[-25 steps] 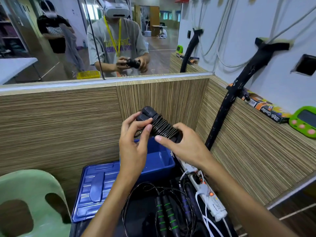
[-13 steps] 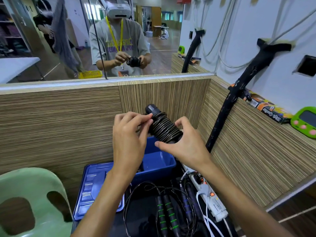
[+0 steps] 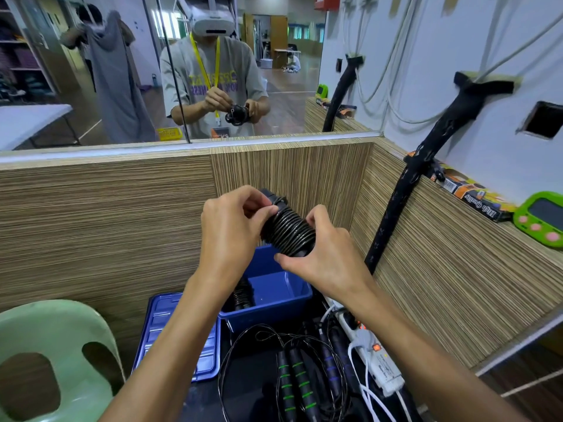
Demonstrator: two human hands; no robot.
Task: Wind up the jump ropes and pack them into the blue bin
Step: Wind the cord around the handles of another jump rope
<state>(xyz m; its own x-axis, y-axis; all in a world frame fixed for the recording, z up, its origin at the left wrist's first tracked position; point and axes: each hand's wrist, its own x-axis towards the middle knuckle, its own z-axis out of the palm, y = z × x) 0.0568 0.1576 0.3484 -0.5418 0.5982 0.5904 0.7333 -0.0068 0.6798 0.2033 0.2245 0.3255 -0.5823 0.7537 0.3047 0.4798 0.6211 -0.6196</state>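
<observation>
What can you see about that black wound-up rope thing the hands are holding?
The wound jump rope is a thin black cord coiled tightly in many neat turns around its black handles, making a ribbed bundle. It tilts, its upper end away from the camera. The left hand pinches that upper end; the right hand grips the lower end. It is held in the air above the blue bin.

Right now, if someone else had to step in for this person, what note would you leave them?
Left hand: pinches the top end of the wound rope.
Right hand: grips its lower end, above the blue bin.
Done: this rope is coiled round its handles; another wound rope already lies in the bin.
Left: secure and drop this one in, then wind the loose ropes on the black surface in front. The bin lid lies to the left.
</observation>
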